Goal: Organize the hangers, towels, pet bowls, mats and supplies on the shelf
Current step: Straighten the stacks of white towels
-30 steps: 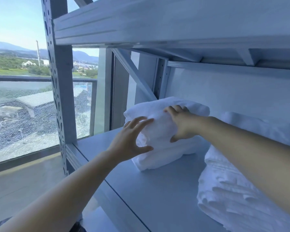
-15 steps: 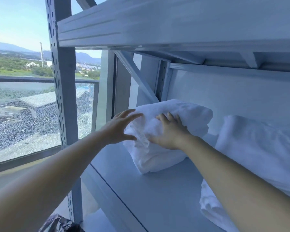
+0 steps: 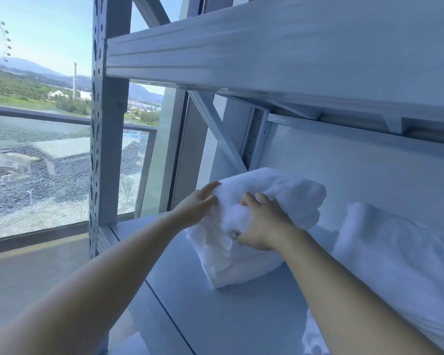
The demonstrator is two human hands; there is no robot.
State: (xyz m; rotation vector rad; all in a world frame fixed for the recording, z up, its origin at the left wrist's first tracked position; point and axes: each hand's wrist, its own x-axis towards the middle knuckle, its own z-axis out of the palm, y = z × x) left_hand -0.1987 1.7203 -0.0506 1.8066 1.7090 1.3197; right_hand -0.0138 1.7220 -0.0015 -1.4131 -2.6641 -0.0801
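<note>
**Both hands on a folded towel, left end of shelf**

I see the right fingers (image 3: 256, 201) curled, thumb below, pinching a fold of the towel (image 3: 287, 196). The left fingers (image 3: 208, 190) lie together, flat against its left side. Right hand (image 3: 263, 226) and left hand (image 3: 195, 207) bracket the towel, which rests on the shelf (image 3: 215, 316) near the upright (image 3: 108, 149). A second towel (image 3: 395, 257) lies well apart, rightward.

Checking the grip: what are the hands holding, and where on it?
Right hand grips the folded towel at its front; left hand rests on its left end.
</note>
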